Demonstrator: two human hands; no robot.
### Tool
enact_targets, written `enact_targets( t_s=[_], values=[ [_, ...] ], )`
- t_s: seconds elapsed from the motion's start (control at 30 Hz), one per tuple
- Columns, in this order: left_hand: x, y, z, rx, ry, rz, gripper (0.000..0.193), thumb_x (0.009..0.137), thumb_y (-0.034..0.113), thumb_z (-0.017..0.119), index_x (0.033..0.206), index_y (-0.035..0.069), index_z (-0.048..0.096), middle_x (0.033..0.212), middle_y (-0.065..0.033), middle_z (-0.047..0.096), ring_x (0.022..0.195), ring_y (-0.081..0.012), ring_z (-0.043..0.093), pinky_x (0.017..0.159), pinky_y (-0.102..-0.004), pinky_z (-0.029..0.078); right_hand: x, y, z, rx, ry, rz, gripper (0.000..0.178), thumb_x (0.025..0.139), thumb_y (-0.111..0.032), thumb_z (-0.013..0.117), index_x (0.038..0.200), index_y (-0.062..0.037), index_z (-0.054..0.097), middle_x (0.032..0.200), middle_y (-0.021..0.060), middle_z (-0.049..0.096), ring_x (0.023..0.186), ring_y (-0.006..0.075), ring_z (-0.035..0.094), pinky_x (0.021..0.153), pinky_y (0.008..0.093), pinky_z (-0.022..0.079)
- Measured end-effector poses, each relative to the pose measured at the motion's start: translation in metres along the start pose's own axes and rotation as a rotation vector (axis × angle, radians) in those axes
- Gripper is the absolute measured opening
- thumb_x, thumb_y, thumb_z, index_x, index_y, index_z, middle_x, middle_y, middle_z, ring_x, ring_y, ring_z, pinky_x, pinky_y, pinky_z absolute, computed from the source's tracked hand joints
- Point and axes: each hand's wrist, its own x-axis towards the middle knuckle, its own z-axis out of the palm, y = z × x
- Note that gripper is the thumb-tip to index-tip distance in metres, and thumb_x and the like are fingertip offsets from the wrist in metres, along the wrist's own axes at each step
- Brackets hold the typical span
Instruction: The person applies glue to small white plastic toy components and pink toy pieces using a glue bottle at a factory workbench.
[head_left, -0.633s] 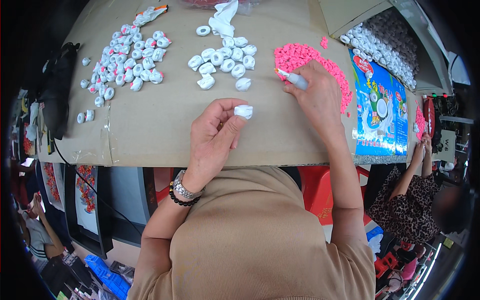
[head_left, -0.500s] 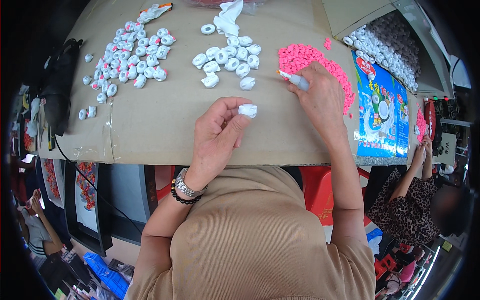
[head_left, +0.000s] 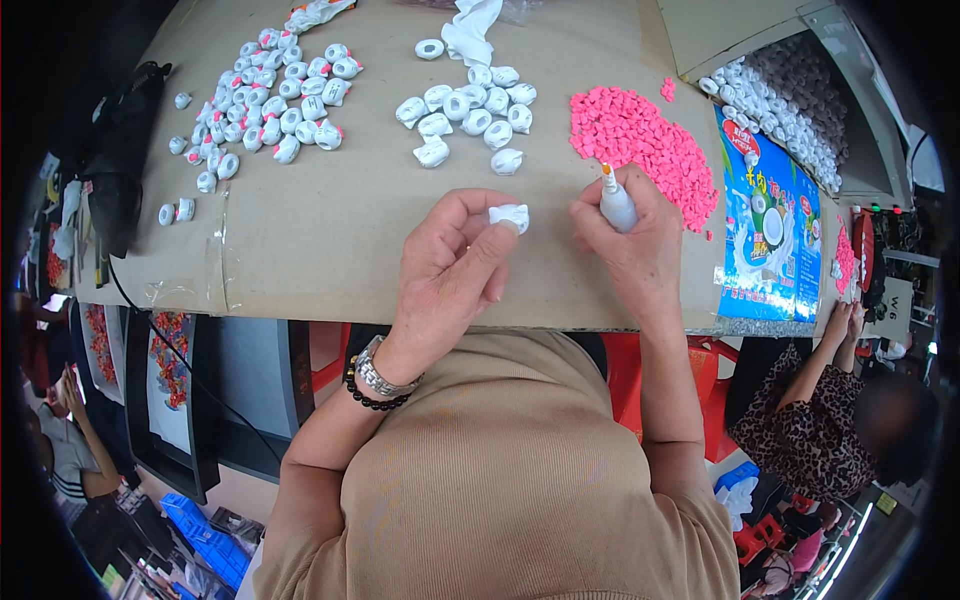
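Between the thumb and fingers of my left hand point(head_left: 450, 262) is a small white molded piece point(head_left: 511, 216), held just above the table's near part. My right hand point(head_left: 645, 250) grips a small translucent squeeze bottle point(head_left: 619, 209), its narrow orange-tipped nozzle pointing up and away from me. The two hands are apart, and the nozzle does not touch the piece. Beyond my left hand lies a loose group of similar white pieces point(head_left: 456, 106). A heap of small pink pieces point(head_left: 640, 140) spreads just past my right hand.
At the far left lies a larger group of white pieces with pink bits point(head_left: 265, 105). A crumpled white cloth point(head_left: 470, 35) is at the back. On the right are a blue printed sheet point(head_left: 765, 225) and an open box of white pieces point(head_left: 775, 110). A co-worker point(head_left: 815, 400) sits farther right.
My right hand has drawn back toward me from the pink heap, turning the bottle's nozzle from leftward to upward. The left hand has shifted slightly right, still pinching the white piece.
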Motion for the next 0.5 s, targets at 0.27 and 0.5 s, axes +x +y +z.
enact_targets(
  t_s=[0.27, 0.5],
  values=[
    [-0.002, -0.002, 0.013, -0.283, -0.056, -0.08, 0.025, 0.098, 0.019, 0.051, 0.114, 0.0, 0.051, 0.098, -0.0083, 0.062, 0.053, -0.0053, 0.048, 0.037, -0.0168, 0.031, -0.012, -0.001, 0.003, 0.556, -0.19, 0.216, 0.011, 0.074, 0.0, 0.072, 0.08, -0.0005, 0.062, 0.07, 0.0022, 0.063, 0.059, 0.0082, 0.058, 0.053, 0.021, 0.047],
    [-0.001, -0.007, 0.011, -0.335, -0.033, -0.069, 0.026, 0.099, 0.021, 0.049, 0.115, 0.001, 0.051, 0.103, -0.0103, 0.062, 0.054, -0.0059, 0.049, 0.038, -0.0171, 0.033, -0.02, -0.009, 0.003, 0.502, -0.224, 0.213, 0.015, 0.077, 0.003, 0.067, 0.092, 0.0014, 0.068, 0.077, 0.0043, 0.067, 0.064, 0.0085, 0.061, 0.057, 0.022, 0.051]
  ],
)
